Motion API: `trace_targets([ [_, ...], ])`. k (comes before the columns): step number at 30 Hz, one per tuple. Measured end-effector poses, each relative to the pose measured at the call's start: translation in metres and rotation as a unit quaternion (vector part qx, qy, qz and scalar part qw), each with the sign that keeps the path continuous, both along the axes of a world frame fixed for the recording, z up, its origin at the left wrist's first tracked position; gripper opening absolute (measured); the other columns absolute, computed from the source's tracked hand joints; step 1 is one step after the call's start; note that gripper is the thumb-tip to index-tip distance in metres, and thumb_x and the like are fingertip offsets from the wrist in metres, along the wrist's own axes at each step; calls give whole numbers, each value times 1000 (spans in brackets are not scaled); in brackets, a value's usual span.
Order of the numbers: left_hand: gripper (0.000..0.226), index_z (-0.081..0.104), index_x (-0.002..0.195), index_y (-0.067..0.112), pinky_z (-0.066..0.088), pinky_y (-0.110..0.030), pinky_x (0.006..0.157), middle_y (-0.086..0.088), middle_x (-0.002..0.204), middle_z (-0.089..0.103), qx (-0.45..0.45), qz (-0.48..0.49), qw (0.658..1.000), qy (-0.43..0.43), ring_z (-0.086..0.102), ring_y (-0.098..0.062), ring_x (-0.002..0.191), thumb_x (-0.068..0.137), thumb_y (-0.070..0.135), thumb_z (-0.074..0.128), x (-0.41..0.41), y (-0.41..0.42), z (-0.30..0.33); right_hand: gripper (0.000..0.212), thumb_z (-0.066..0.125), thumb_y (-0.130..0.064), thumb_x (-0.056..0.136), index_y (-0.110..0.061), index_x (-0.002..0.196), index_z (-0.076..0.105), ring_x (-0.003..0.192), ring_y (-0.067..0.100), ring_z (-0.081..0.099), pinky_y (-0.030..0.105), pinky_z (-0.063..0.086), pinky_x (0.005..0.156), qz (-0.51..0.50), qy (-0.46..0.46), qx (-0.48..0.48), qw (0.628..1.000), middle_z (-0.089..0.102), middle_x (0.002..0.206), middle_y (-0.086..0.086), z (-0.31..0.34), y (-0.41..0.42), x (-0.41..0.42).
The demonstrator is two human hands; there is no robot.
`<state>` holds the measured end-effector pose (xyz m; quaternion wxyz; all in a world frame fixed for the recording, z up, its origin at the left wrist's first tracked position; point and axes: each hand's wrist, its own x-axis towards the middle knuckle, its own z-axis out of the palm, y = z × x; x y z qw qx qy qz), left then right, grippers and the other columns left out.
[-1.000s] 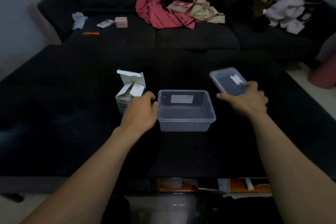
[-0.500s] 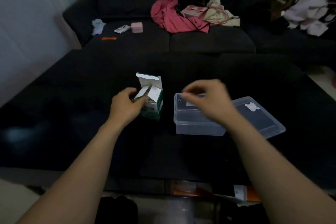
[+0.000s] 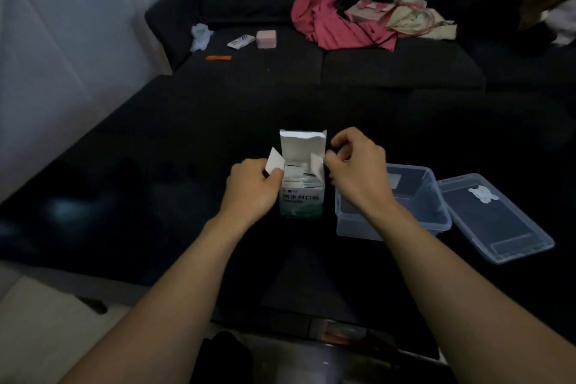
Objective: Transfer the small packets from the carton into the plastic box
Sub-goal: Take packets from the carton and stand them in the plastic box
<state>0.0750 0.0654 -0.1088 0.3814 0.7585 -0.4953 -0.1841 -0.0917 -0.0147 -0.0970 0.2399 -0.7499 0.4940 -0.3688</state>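
Observation:
A small white and green carton (image 3: pixel 301 201) stands open on the dark table, its top flap up. Several small white packets (image 3: pixel 297 176) show upright inside it. My left hand (image 3: pixel 254 188) grips the carton's left side and pinches its left flap. My right hand (image 3: pixel 355 165) is curled at the carton's right flap, fingers pinching its edge. The clear plastic box (image 3: pixel 414 196) sits just right of the carton, partly hidden behind my right wrist, and looks to hold nothing. Its clear lid (image 3: pixel 495 217) lies flat to the right of it.
A dark sofa (image 3: pixel 389 68) runs behind the table with a pink garment (image 3: pixel 330 22), a beige bag, a pink block (image 3: pixel 266 39), a small tube and an orange stick on it. A pale wall is at the left. The table's near edge is below my forearms.
My right hand set the lid down right of the box and came across to the carton's right flap. My left hand moved from the box to the carton's left side. The view shifted left.

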Motion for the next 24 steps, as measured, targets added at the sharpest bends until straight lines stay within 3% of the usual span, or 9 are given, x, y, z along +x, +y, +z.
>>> trace_targets([
  [2,19,68,78,15,60,-46,60,-1,70,69,-9,0,1000,13,68,-23,64,92,24,58,1,-1,-1,12,67,-9,80,-20,79,63,72,12,59,28,50,63,3,53,-51,997,58,81,-5,-1,-1,-6],
  [4,6,62,85,21,61,-50,64,-2,75,68,-16,2,1000,21,69,-22,68,90,24,63,-2,-1,1,10,71,-11,79,-20,76,66,77,11,58,29,51,68,47,68,-107,991,60,85,-6,-1,0,-8],
  [6,17,53,89,26,61,-47,66,0,79,67,-27,7,999,34,68,-19,70,87,22,70,-6,-1,2,4,73,-22,81,-22,85,73,86,11,58,30,51,75,121,68,-137,981,66,91,-9,5,9,-7],
  [9,31,45,95,24,60,-43,63,2,82,63,-37,3,999,14,67,-17,71,86,17,73,-8,1,2,19,77,-32,83,-26,100,75,94,8,53,27,48,78,178,133,-145,964,68,106,-14,8,20,-5],
  [12,33,39,93,26,50,-35,53,2,82,60,-49,-5,998,-45,62,-17,66,87,13,70,-11,2,3,17,71,-18,88,-22,103,77,93,12,54,35,52,77,154,173,-163,959,69,109,-10,5,20,-6],
  [14,34,39,91,27,44,-32,54,4,81,58,-64,-4,995,-74,57,-15,64,87,10,67,-12,4,4,20,67,-11,88,-20,103,77,93,14,54,36,52,76,131,181,-165,961,69,107,-7,7,17,-9],
  [17,27,45,97,29,47,-31,58,4,94,62,-68,-10,991,-114,62,-18,76,92,9,63,-14,5,7,18,66,-17,92,-21,107,76,94,17,53,33,48,77,93,227,-182,952,69,98,-5,10,14,-13],
  [20,17,67,104,29,56,-37,74,2,112,64,-23,-39,989,-142,64,-21,98,97,16,59,-13,3,8,17,66,-30,95,-25,108,75,95,18,52,32,40,80,87,266,-192,941,70,91,-5,10,13,-12],
  [24,8,74,98,32,58,-40,81,8,107,70,-9,-39,993,-111,66,-17,98,91,35,71,-11,2,4,16,62,-37,96,-29,102,75,94,17,52,33,33,81,89,263,-172,945,69,89,-7,8,13,-3],
])
